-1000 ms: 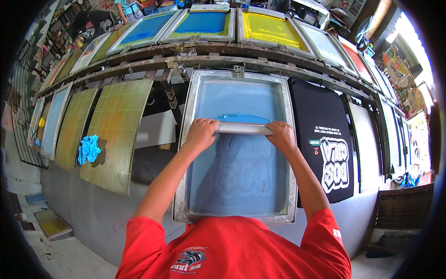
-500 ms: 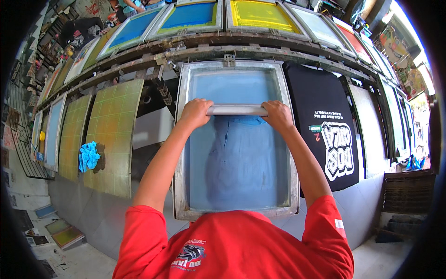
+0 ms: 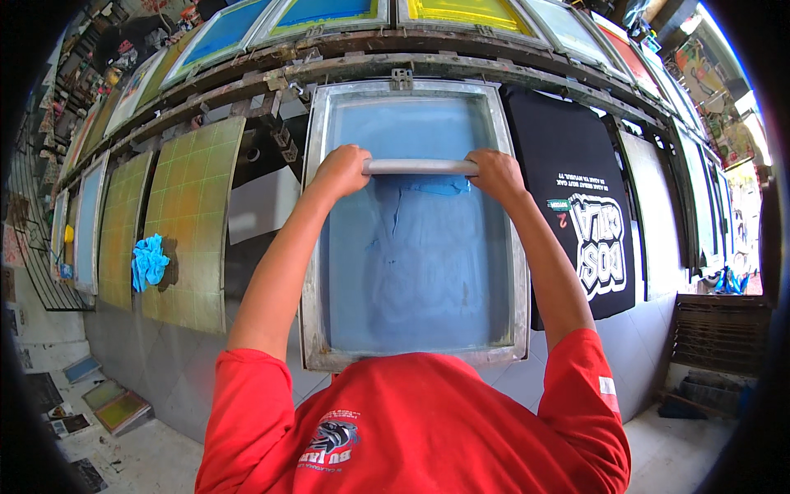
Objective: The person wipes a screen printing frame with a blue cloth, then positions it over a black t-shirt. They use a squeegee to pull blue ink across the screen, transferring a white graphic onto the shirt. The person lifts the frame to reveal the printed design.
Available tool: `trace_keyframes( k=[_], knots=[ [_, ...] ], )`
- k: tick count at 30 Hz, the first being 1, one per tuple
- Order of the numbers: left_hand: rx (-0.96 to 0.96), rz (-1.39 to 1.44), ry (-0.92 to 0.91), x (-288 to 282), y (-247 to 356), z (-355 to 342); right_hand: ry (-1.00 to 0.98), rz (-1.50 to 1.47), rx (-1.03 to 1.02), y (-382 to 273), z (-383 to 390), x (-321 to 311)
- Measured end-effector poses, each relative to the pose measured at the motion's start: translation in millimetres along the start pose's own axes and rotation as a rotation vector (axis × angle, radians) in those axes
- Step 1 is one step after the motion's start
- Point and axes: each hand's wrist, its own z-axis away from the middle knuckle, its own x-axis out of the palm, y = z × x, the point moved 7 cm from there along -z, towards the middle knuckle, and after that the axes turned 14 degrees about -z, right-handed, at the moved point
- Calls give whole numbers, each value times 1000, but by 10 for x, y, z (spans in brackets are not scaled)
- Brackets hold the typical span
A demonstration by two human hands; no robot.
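Observation:
My left hand (image 3: 344,170) and my right hand (image 3: 496,174) grip opposite ends of a pale squeegee (image 3: 420,167), fingers wrapped round it. It lies crosswise over the upper part of a screen printing frame (image 3: 313,288) with light metal-like sides and blue mesh. Just below the squeegee, a streak of brighter blue ink (image 3: 440,186) sits on the mesh, with thin trails running down from its left side. A darker blue area fills the mesh nearer to me. The squeegee's lower edge is hidden from above.
Right of the frame lies a black shirt (image 3: 547,156) with white print. On the left are yellowish boards (image 3: 193,222), one with a crumpled blue cloth (image 3: 150,263) on it. Beyond a dark rail (image 3: 354,72) stand several more screens, including a yellow one (image 3: 461,14).
The squeegee is still in both hands, at nearly the same place on the mesh. More of the bright ink streak shows below it. The whole view has shifted, with the frame higher in the picture.

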Motion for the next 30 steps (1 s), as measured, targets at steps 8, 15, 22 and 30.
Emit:
trace_keyframes(
  k=[8, 15, 22, 30],
  knots=[
    [-62, -25, -11, 108, 316, 726, 61, -64, -41, -144, 681, 112],
    [-84, 13, 6, 194, 866, 1876, 148, -115, -101, -599, 1790, 161],
    [-65, 67, -121, 291, 1280, 2878, 101, -144, -64, -1106, 2770, 102],
    [8, 199, -211, -34, 1268, 2975, -99, -166, -11, -1237, 2873, -42]
  ],
)
